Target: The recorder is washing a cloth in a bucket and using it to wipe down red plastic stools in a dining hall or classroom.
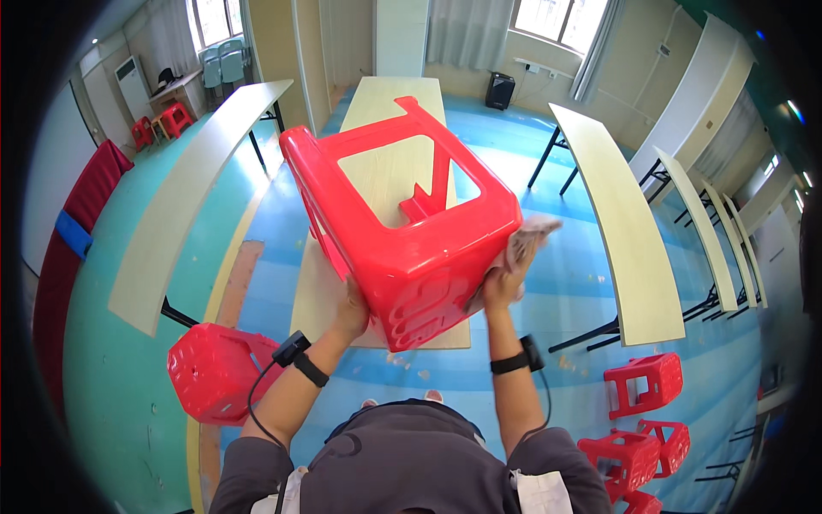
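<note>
A bare left hand (pixel 349 310) grips the lower left side of a red plastic stool (pixel 415 254), its fingers partly hidden by the plastic; a right hand (pixel 503 281) is closed on a crumpled, pale cloth (pixel 533 240) and presses against the stool's lower right side. The stool fills the centre of the frame, tipped over, with a large side opening facing up and a patterned face turned toward the lower edge. Behind it stretches a long pale table (pixel 377 98), running up the middle; whether the stool touches it cannot be told. Each wrist wears a black strap with a small device and a cable, and the person's dark grey top (pixel 402 463) fills the bottom centre. At lower left stands another red stool (pixel 205 377); at lower right are several more red stools (pixel 646 384), some close together. A curved-looking long table (pixel 197 180) crosses the left of the frame, a similar long table (pixel 608 223) the right, with more tables beyond it toward the right edge. The floor (pixel 497 141) is striped blue, turning green at left. Near the top, a black box (pixel 500 90) stands below grey curtains (pixel 467 34) and a bright window.
</note>
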`<state>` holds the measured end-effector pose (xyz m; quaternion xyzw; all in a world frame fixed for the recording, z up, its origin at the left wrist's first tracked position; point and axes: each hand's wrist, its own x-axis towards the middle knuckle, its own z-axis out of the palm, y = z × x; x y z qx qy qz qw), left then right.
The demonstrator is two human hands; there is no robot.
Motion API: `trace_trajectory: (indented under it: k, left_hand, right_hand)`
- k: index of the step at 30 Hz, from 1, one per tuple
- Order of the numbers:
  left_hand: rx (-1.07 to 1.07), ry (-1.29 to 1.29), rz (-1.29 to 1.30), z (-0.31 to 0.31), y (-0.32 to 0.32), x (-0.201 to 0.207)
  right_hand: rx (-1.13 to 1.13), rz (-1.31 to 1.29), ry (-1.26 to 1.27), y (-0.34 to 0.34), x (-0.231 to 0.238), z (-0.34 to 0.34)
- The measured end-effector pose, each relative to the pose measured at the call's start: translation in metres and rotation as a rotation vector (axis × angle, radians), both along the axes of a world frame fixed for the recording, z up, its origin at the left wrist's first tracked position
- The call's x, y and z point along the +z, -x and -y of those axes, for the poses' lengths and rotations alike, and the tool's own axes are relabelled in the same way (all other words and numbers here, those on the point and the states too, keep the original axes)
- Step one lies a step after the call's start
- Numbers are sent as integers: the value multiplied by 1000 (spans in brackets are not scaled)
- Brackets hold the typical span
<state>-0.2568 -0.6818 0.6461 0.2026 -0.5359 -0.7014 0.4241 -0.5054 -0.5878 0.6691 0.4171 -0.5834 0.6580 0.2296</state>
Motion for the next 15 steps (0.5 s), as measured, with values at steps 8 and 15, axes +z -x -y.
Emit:
trace_trajectory:
  k: [8, 15]
  left_hand:
    - [-42, 51, 280, -2, -23, -60]
    - [95, 82, 232, -6, -44, -96]
  right_hand:
    - [221, -612, -644, -87, 73, -13]
    - [454, -570, -471, -81, 18, -22]
